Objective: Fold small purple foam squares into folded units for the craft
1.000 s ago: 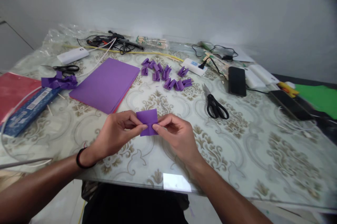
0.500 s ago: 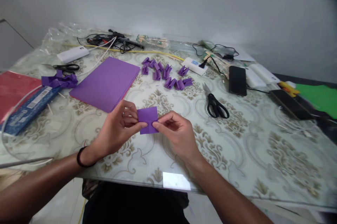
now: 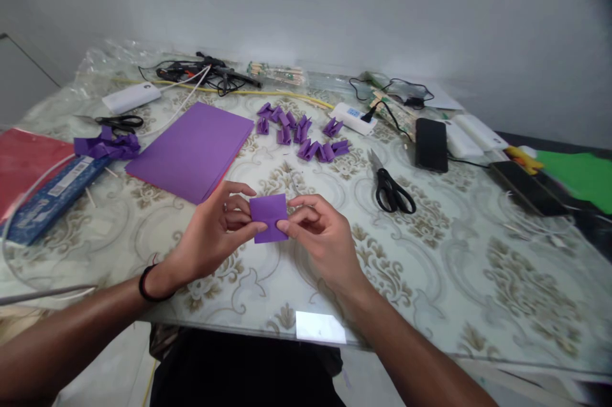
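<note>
Since the earlier frames, the left hand (image 3: 210, 231) has lifted its index finger, which now stands out near the paper's top left corner, while its thumb stays on the front. Between the hands, the small purple paper (image 3: 269, 209) sits slightly higher than it did a second ago and looks flatter, its line across the middle fainter. To its right, the right hand (image 3: 329, 238) has loosened its index finger outward, with the thumb in place. That suggests a pause in the creasing, with the paper steadied instead of pressed, though this is a judgement. Each hand keeps a light pinch at its own side edge, thumb in front; the fingers behind are mostly hidden. From left edge to right, the paper looks nearly square, smooth and evenly purple, tilted a little, with a darker spot between the thumb tips. It is held near the front of the patterned table (image 3: 430, 305), between the purple sheets (image 3: 191, 148) and the black scissors (image 3: 392, 190); whether it touches the tabletop, I cannot tell.
</note>
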Demonstrator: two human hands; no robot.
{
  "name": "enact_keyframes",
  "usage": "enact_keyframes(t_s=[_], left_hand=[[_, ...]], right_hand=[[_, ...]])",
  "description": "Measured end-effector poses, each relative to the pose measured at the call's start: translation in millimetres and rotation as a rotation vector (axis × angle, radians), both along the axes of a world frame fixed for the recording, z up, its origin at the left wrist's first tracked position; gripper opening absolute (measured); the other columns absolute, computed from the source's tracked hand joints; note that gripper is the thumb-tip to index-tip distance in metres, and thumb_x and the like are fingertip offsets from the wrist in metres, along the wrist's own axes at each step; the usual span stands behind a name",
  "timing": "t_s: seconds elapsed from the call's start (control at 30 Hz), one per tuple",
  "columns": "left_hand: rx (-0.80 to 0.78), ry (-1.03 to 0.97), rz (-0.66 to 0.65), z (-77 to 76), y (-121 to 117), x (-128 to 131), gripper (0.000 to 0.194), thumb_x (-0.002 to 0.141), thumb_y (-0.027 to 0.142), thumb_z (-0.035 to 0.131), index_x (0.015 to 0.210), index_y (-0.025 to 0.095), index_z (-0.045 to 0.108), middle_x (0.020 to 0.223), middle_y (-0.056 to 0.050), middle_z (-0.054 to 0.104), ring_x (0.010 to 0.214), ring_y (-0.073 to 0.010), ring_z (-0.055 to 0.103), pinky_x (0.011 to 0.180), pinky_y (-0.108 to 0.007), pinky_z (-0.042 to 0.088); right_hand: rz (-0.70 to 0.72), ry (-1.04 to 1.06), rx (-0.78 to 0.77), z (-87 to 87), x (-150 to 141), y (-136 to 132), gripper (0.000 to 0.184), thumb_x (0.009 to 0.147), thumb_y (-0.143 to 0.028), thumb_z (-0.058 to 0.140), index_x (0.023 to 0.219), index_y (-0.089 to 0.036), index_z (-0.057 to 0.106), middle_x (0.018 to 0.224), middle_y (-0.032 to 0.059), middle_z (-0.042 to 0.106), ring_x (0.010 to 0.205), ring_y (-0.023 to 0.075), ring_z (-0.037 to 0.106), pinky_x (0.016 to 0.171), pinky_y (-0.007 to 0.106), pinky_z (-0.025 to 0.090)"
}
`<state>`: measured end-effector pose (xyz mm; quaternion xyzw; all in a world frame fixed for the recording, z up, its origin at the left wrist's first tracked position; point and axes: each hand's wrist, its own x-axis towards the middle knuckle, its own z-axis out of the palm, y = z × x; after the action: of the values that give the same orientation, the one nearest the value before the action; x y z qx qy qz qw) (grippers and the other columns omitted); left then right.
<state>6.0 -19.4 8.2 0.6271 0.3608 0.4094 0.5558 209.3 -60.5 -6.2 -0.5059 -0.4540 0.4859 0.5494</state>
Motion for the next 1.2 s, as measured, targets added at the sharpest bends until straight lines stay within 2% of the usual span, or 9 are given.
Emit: enact_keyframes(t_s=[0.17, 0.3, 0.47, 0.53, 0.6, 0.7, 0.83, 1.0, 1.2], left_hand=[[0.014, 0.017, 0.013, 0.7, 0.1, -0.5, 0.037, 0.087, 0.019, 0.085, 0.116, 0.022, 0.061, 0.079, 0.007, 0.059, 0.056, -0.0055, 0.061, 0.052, -0.014, 0.052], [0.025, 0.001, 0.019, 1.6, 0.7, -0.8, 0.036, 0.086, 0.016, 0.084, 0.113, 0.021, 0.061, 0.080, 0.008, 0.058, 0.057, -0.0049, 0.062, 0.052, -0.013, 0.050], [-0.093, -0.052, -0.017, 1.1, 3.7, -1.4, 0.047, 0.082, 0.018, 0.089, 0.119, 0.022, 0.061, 0.083, 0.006, 0.064, 0.062, -0.0086, 0.069, 0.054, -0.016, 0.054], [-0.192, -0.064, -0.086, 1.6, 6.0, -2.2, 0.048, 0.082, 0.022, 0.090, 0.122, 0.021, 0.064, 0.087, 0.002, 0.072, 0.074, -0.0154, 0.076, 0.064, -0.023, 0.062], [-0.297, -0.059, -0.203, 2.3, 8.5, -3.2, 0.038, 0.086, 0.028, 0.087, 0.118, 0.018, 0.070, 0.098, -0.006, 0.079, 0.089, -0.0224, 0.081, 0.079, -0.033, 0.067], [-0.374, -0.018, -0.329, 2.4, 11.3, -4.8, 0.027, 0.093, 0.037, 0.080, 0.109, 0.015, 0.079, 0.105, -0.010, 0.083, 0.095, -0.0256, 0.082, 0.091, -0.040, 0.067], [-0.337, 0.067, -0.287, 0.6, 12.1, -6.8, 0.027, 0.094, 0.041, 0.078, 0.095, 0.014, 0.083, 0.092, -0.008, 0.084, 0.089, -0.0245, 0.081, 0.087, -0.038, 0.067], [-0.228, 0.198, -0.187, -2.1, 9.1, -7.5, 0.031, 0.093, 0.043, 0.078, 0.080, 0.015, 0.080, 0.077, -0.005, 0.079, 0.080, -0.0246, 0.078, 0.076, -0.036, 0.067], [-0.171, 0.235, -0.143, -0.6, 6.7, -5.1, 0.028, 0.092, 0.041, 0.078, 0.080, 0.016, 0.079, 0.074, -0.004, 0.078, 0.081, -0.0248, 0.078, 0.069, -0.031, 0.065]], right_hand=[[0.029, 0.002, 0.000, -1.0, 0.7, 0.8, 0.033, 0.079, -0.039, 0.091, 0.101, -0.025, 0.071, 0.072, -0.0039, 0.072, 0.071, 0.0176, 0.067, 0.073, 0.031, 0.054], [0.105, -0.094, -0.014, -1.4, 0.7, 0.2, 0.023, 0.089, -0.042, 0.081, 0.083, -0.022, 0.072, 0.073, -0.0023, 0.067, 0.069, 0.0156, 0.060, 0.068, 0.029, 0.048], [0.079, -0.128, 0.011, 0.3, -0.1, -1.2, 0.026, 0.092, -0.039, 0.077, 0.073, -0.022, 0.070, 0.072, -0.0017, 0.066, 0.068, 0.0158, 0.058, 0.068, 0.030, 0.047], [0.058, -0.118, 0.019, 0.8, -0.2, -1.4, 0.026, 0.091, -0.038, 0.077, 0.073, -0.022, 0.070, 0.072, -0.0013, 0.068, 0.069, 0.0163, 0.059, 0.069, 0.031, 0.048], [0.052, -0.110, 0.026, 1.0, -0.1, -1.6, 0.025, 0.091, -0.037, 0.077, 0.073, -0.022, 0.070, 0.073, -0.0009, 0.069, 0.070, 0.0168, 0.061, 0.070, 0.031, 0.049], [0.069, -0.115, 0.039, 0.7, 0.3, -2.2, 0.024, 0.092, -0.036, 0.076, 0.074, -0.022, 0.071, 0.074, -0.0008, 0.070, 0.071, 0.0167, 0.062, 0.071, 0.030, 0.049], [0.090, -0.132, 0.038, -0.4, 0.3, -3.2, 0.025, 0.093, -0.037, 0.077, 0.074, -0.021, 0.071, 0.072, -0.0011, 0.069, 0.069, 0.0159, 0.059, 0.068, 0.030, 0.047], [0.092, -0.143, 0.021, -1.3, -0.8, -3.9, 0.027, 0.093, -0.038, 0.076, 0.073, -0.021, 0.070, 0.072, -0.0011, 0.067, 0.069, 0.0154, 0.057, 0.067, 0.030, 0.045], [0.104, -0.144, 0.017, -3.8, -1.8, -3.3, 0.029, 0.094, -0.038, 0.075, 0.073, -0.021, 0.067, 0.071, -0.0020, 0.064, 0.068, 0.0149, 0.056, 0.066, 0.029, 0.044]])
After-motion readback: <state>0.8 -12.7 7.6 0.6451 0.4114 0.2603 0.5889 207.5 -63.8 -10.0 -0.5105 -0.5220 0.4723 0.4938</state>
